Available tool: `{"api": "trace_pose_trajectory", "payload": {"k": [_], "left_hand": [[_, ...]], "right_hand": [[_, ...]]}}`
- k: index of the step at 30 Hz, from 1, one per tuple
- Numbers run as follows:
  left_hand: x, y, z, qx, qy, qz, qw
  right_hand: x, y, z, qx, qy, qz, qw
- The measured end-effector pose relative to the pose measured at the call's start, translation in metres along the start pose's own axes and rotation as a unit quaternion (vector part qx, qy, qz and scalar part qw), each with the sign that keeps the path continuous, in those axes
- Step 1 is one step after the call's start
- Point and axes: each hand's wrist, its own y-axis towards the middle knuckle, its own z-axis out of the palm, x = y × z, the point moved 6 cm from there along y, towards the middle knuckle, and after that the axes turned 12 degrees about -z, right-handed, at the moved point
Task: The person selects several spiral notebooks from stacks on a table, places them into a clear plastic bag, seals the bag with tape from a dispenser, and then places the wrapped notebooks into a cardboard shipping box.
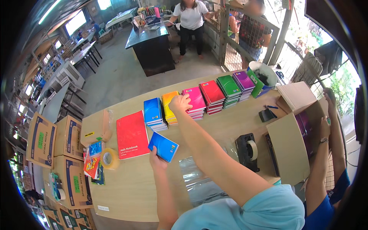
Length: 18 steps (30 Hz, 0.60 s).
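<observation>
My left hand (158,159) is closed on the lower left part of a small blue notebook (165,145), held tilted above the table. My right hand (180,104) reaches across to the row of spiral notebook stacks, its fingers curled at the left edge of the top pink notebook (196,98). Part of the yellow notebook stack (168,102) beside it is hidden by that hand. Left of the yellow ones stands a blue notebook stack (153,111). To the right follow red (212,92), green (229,86) and purple (243,80) stacks.
A large red notebook (132,134), tape roll (110,158) and cartons (72,134) are on the left. Plastic film (199,176), a black tape dispenser (247,152) and an open carton (289,143) lie rightward. A co-worker's arms (322,153) reach to the carton. Another person (190,17) stands beyond.
</observation>
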Motion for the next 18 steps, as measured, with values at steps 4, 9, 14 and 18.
{"api": "trace_pose_trajectory", "payload": {"k": [4,9,14,18], "left_hand": [[0.022,-0.017,0.007,-0.013,0.028,0.055,0.998],[0.008,-0.029,0.008,0.009,0.057,0.086,0.995],[0.009,-0.042,0.089,0.166,0.001,-0.001,0.986],[0.008,-0.027,0.085,0.09,-0.003,0.015,0.996]], "right_hand": [[-0.007,0.006,0.002,-0.099,0.027,0.023,0.994],[0.003,0.009,-0.006,-0.067,0.159,-0.107,0.979],[-0.028,-0.042,-0.041,0.04,0.43,-0.211,0.877],[-0.043,-0.102,-0.052,-0.032,0.284,-0.345,0.894]]}}
